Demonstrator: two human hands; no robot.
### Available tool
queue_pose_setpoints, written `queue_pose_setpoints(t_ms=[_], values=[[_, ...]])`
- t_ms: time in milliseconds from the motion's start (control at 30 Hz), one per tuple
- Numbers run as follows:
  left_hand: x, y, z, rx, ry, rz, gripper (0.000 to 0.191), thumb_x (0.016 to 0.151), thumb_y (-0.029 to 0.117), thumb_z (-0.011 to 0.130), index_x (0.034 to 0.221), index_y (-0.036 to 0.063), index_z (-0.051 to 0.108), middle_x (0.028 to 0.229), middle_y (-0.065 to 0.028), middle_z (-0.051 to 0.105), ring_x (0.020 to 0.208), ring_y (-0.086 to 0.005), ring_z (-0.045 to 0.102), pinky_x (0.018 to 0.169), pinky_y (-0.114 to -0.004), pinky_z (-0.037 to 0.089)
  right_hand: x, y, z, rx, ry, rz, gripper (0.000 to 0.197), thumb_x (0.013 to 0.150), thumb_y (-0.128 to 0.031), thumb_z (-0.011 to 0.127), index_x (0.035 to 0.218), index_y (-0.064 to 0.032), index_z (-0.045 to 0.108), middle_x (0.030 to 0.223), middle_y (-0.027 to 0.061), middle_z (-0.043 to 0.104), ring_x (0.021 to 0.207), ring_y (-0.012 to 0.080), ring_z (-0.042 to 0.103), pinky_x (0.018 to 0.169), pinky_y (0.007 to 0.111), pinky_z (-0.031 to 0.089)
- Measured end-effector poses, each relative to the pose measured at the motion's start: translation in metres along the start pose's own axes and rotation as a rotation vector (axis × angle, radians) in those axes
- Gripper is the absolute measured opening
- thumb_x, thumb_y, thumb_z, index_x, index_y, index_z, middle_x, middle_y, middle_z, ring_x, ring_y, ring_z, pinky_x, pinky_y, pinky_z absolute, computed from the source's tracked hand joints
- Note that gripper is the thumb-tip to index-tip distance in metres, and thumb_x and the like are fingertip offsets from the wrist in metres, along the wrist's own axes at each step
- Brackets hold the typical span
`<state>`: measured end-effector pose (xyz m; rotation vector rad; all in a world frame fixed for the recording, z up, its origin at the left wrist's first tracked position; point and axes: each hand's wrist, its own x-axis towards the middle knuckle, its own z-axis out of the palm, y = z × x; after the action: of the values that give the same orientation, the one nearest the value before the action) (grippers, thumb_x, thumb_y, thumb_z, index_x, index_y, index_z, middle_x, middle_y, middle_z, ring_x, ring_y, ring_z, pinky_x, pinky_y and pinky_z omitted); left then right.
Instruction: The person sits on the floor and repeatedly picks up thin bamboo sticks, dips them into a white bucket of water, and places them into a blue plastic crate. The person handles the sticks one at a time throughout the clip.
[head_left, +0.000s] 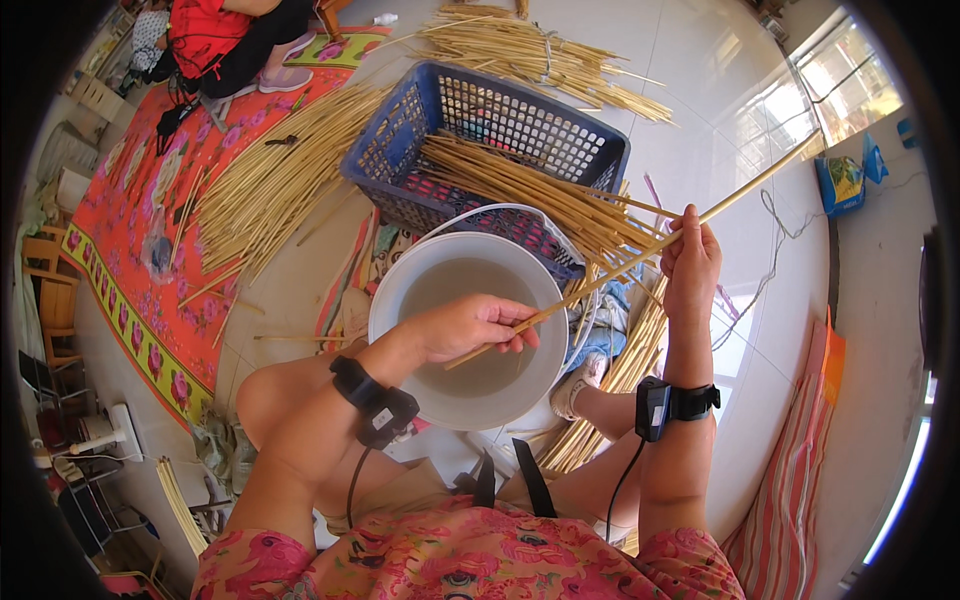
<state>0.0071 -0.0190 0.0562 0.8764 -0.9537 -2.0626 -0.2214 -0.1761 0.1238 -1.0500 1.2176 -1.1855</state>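
Note:
Both hands hold one long tan reed stalk (600, 283), slanting from lower left to upper right. My left hand (480, 328) grips it near its lower end, over a white bucket (384, 289) with cloudy water. Further up, my right hand (691, 255) pinches the stalk between thumb and fingers, right of the bucket. Behind the bucket, a blue plastic crate (480, 196) has a bundle of darker stalks (517, 184) lying across it, their ends reaching toward my right hand.
Pale stalks (277, 180) lie on a red floral mat (135, 187) at left. A tied stalk bundle (517, 52) rests behind the crate. More stalks (600, 427) and blue cloth (604, 322) are by my foot. Another person (247, 45) sits at upper left. A cord (765, 277) lies at right.

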Motion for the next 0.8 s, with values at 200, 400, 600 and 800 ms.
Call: queue_pose_setpoints(t_ms=[200,400,600,800], values=[[0.006,-0.007,0.006,-0.062,0.169,-0.027,0.024,0.094,0.016,0.053,0.110,0.0002,0.062,0.085,-0.0034,0.063,0.068,-0.0057,0.050,0.061,-0.019,0.039,-0.004,0.005,0.004,0.073,-0.043,-0.055,0.033,0.096,-0.031,0.052,0.072,-0.0089,0.049,0.052,-0.0069,0.033,0.043,0.0024,0.026,0.039,0.021,0.018],[0.009,-0.007,0.008,0.056,0.320,-0.175,0.023,0.094,0.019,0.054,0.105,0.0010,0.063,0.079,-0.0024,0.062,0.065,-0.0051,0.048,0.059,-0.019,0.039,-0.007,0.010,0.009,0.018,-0.050,-0.058,0.035,0.096,-0.032,0.052,0.070,-0.0095,0.048,0.052,-0.0068,0.034,0.043,0.0023,0.027,0.039,0.020,0.019],[0.001,0.000,0.004,-0.091,0.042,-0.027,0.031,0.095,0.016,0.051,0.121,0.0010,0.057,0.095,-0.0043,0.063,0.073,-0.0048,0.049,0.067,-0.017,0.040,-0.001,0.005,0.003,0.008,0.042,-0.026,0.034,0.097,-0.032,0.049,0.071,-0.0104,0.045,0.050,-0.0076,0.028,0.042,0.0024,0.020,0.039,0.022,0.015],[0.002,-0.003,0.002,-0.054,0.105,-0.061,0.027,0.097,0.018,0.047,0.113,0.0008,0.060,0.084,-0.0038,0.062,0.064,-0.0053,0.046,0.059,-0.018,0.039,-0.005,0.006,0.009,0.026,-0.006,-0.043,0.034,0.097,-0.032,0.050,0.070,-0.0098,0.046,0.051,-0.0076,0.030,0.042,0.0025,0.022,0.039,0.021,0.016]])
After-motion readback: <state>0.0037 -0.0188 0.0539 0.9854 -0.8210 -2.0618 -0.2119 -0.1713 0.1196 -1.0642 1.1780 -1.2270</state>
